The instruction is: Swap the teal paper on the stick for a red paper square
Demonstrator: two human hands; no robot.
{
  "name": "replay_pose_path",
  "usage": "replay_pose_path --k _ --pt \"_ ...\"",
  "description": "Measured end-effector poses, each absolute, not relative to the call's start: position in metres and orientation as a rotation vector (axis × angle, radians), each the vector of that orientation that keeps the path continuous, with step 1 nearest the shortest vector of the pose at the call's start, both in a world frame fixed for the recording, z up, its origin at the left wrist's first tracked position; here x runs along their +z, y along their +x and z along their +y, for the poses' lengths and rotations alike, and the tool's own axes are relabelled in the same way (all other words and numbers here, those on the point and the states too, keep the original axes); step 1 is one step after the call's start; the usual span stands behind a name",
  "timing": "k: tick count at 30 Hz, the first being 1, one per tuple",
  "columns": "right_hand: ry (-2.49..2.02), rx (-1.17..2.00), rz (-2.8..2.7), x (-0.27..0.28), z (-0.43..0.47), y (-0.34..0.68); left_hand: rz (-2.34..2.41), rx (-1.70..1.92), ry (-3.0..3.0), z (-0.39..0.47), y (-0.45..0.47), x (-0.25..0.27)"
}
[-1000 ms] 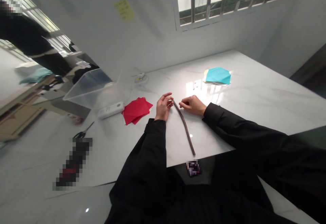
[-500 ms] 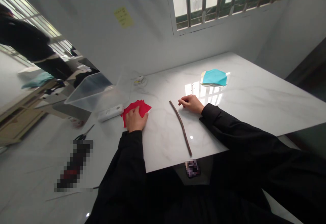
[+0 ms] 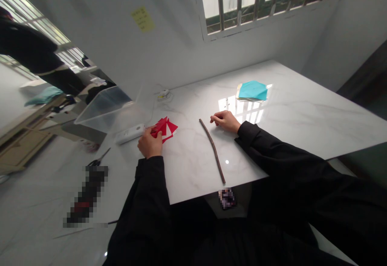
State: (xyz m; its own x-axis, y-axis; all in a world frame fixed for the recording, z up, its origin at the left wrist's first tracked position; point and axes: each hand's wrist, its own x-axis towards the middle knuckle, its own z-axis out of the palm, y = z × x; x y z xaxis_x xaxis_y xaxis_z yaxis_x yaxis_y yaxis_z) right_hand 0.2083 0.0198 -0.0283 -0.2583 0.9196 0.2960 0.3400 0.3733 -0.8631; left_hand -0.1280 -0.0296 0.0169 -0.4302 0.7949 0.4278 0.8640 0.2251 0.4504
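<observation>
At the left of the marbled white table [image 3: 187, 169], my left hand [image 3: 150, 143] is closed on a piece of red paper [image 3: 159, 127]. More red pieces lie beneath and beside it, and a pale patch shows among them. My right hand [image 3: 225, 121] rests on the table with its fingers curled; whether anything is between them I cannot make out. Left of that hand lies a thin brown stick [image 3: 213, 147], slightly bent, with its near end by the table's front edge. Neither hand touches the stick.
Turquoise sheets [image 3: 253, 90] lie on paler ones at the back. A white device [image 3: 130, 134] and a clear plastic bin [image 3: 104, 107] are at the left, with scissors [image 3: 96, 162] nearer. A small white object with a cord [image 3: 164, 94] sits by the wall. A person in dark clothes [image 3: 30, 48] stands far left.
My left hand lay spread on the red pile; now its fingers have closed on a red piece and shifted left, baring a pale patch. My right hand has barely moved.
</observation>
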Motion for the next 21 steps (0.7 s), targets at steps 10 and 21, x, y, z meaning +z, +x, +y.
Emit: replay_pose_path --k 10,21 --pt "-1.052 0.919 -1.738 -0.029 0.024 0.210 -1.575 -1.997 -1.592 -0.019 -0.078 0.070" --pt "-0.862 1.236 -1.445 -0.038 0.035 0.213 -2.042 -3.333 -1.897 0.016 0.006 -0.013"
